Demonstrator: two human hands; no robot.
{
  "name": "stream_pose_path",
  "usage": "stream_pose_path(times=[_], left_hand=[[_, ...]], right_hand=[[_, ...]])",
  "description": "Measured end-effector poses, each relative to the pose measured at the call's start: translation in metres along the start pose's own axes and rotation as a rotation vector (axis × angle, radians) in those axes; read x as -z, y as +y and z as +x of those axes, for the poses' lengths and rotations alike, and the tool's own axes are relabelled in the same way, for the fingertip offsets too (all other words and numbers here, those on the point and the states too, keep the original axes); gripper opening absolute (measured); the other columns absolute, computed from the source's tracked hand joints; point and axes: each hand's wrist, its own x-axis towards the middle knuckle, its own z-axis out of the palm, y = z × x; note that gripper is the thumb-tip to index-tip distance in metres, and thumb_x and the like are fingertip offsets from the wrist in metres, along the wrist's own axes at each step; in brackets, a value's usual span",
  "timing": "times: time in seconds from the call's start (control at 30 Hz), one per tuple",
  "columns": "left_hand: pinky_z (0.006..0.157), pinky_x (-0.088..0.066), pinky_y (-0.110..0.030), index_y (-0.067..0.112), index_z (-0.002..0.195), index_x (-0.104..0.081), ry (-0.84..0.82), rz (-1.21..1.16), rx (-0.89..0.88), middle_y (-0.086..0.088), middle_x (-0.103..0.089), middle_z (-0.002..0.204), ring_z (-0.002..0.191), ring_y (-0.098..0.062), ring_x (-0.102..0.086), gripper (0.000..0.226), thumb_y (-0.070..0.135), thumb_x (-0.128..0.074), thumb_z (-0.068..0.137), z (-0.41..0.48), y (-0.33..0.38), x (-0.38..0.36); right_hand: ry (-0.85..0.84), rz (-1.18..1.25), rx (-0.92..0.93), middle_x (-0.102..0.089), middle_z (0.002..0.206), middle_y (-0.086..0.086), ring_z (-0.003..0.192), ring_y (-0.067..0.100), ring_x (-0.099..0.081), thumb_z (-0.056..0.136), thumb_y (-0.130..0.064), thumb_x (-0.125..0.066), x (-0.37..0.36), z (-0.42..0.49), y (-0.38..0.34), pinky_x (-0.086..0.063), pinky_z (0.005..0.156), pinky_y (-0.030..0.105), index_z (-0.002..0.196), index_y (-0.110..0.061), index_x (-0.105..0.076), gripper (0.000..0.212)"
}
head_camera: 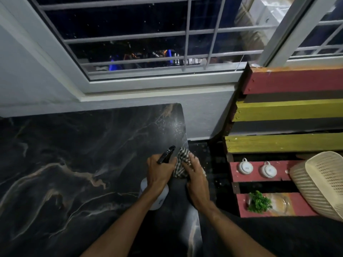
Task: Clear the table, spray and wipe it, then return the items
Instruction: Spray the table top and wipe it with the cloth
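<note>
A black marble-patterned table (74,154) fills the lower left of the head view. My left hand (159,173) grips a white spray bottle (157,197) by its black trigger head, nozzle pointing toward the table's far right corner. My right hand (194,175) presses a black-and-white checked cloth (182,164) against the table's right edge, right beside the nozzle. Fine droplets glisten on the table's far right corner.
A window with white bars (148,43) sits behind the table. To the right stands a red and yellow slatted pallet shelf (287,112) holding two small white cups (246,166), a green plant sprig (259,202) and a cream woven basket (319,182).
</note>
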Motion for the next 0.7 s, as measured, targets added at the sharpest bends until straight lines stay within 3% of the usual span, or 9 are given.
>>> stream_pose_path(times=[0.07,0.13,0.23,0.33,0.43,0.53,0.63,0.7], left_hand=[[0.043,-0.033,-0.012,0.018,0.047,-0.053,0.024,-0.004,-0.041,0.009,-0.058,0.046,0.046,-0.004,-0.053,0.044,0.027,-0.080,0.080,0.010,0.003,0.000],[0.046,-0.033,-0.017,0.024,0.042,-0.043,0.074,0.010,-0.044,0.016,-0.055,0.044,0.043,-0.001,-0.051,0.053,0.029,-0.078,0.082,0.016,0.006,0.003],[0.045,-0.030,-0.011,0.027,0.043,-0.038,0.112,0.005,-0.082,0.018,-0.054,0.045,0.042,0.000,-0.050,0.057,0.023,-0.078,0.083,0.022,0.008,0.010],[0.050,-0.040,-0.015,0.021,0.051,-0.053,0.116,0.002,-0.092,0.007,-0.058,0.049,0.050,-0.008,-0.058,0.042,0.023,-0.081,0.082,0.034,0.003,0.018],[0.051,-0.041,-0.018,0.008,0.057,-0.059,0.164,0.020,-0.061,0.000,-0.059,0.051,0.052,-0.014,-0.059,0.039,0.028,-0.080,0.083,0.047,-0.001,0.024],[0.054,-0.040,-0.014,0.005,0.060,-0.063,0.208,0.020,-0.068,-0.001,-0.063,0.054,0.054,-0.014,-0.061,0.037,0.027,-0.080,0.084,0.057,0.006,0.032],[0.059,-0.049,-0.027,0.005,0.062,-0.065,0.216,-0.012,-0.075,-0.002,-0.066,0.058,0.058,-0.017,-0.064,0.033,0.025,-0.079,0.084,0.071,0.015,0.040],[0.060,-0.050,-0.030,0.005,0.061,-0.064,0.221,-0.031,-0.085,-0.002,-0.065,0.058,0.059,-0.018,-0.064,0.033,0.025,-0.079,0.084,0.079,0.017,0.044]], right_hand=[[-0.024,-0.020,0.015,-0.019,0.167,0.002,0.156,0.021,-0.010,0.093,0.002,-0.049,0.003,0.045,-0.003,-0.015,0.129,0.039,0.146,-0.018,-0.049,0.057],[-0.032,-0.049,-0.025,-0.019,0.167,0.005,0.156,0.025,-0.010,0.096,-0.007,-0.043,0.001,0.073,-0.011,-0.016,0.128,0.044,0.147,-0.016,-0.047,0.052],[-0.097,-0.155,0.083,-0.016,0.168,0.003,0.157,0.026,-0.006,0.090,-0.024,-0.027,-0.009,0.062,-0.015,-0.011,0.129,0.045,0.149,-0.020,-0.045,0.062],[-0.141,-0.190,0.221,-0.019,0.167,0.004,0.156,0.028,-0.008,0.089,-0.013,-0.039,-0.007,0.074,-0.003,-0.013,0.128,0.049,0.148,-0.021,-0.046,0.061],[-0.067,-0.196,0.110,-0.021,0.166,0.008,0.156,0.030,-0.013,0.090,-0.001,-0.048,-0.008,0.149,-0.016,-0.015,0.127,0.047,0.147,-0.019,-0.048,0.060],[-0.040,-0.170,0.032,-0.024,0.165,0.011,0.154,0.034,-0.016,0.095,-0.005,-0.046,-0.025,0.168,-0.038,-0.014,0.127,0.049,0.147,-0.016,-0.048,0.053],[-0.129,-0.210,0.251,-0.028,0.164,0.010,0.153,0.033,-0.020,0.095,-0.007,-0.049,-0.035,0.139,-0.034,-0.019,0.126,0.050,0.147,-0.018,-0.048,0.052],[-0.087,-0.238,0.253,-0.035,0.160,0.010,0.150,0.031,-0.029,0.093,-0.008,-0.052,-0.026,0.162,-0.033,-0.025,0.125,0.045,0.142,-0.020,-0.054,0.050]])
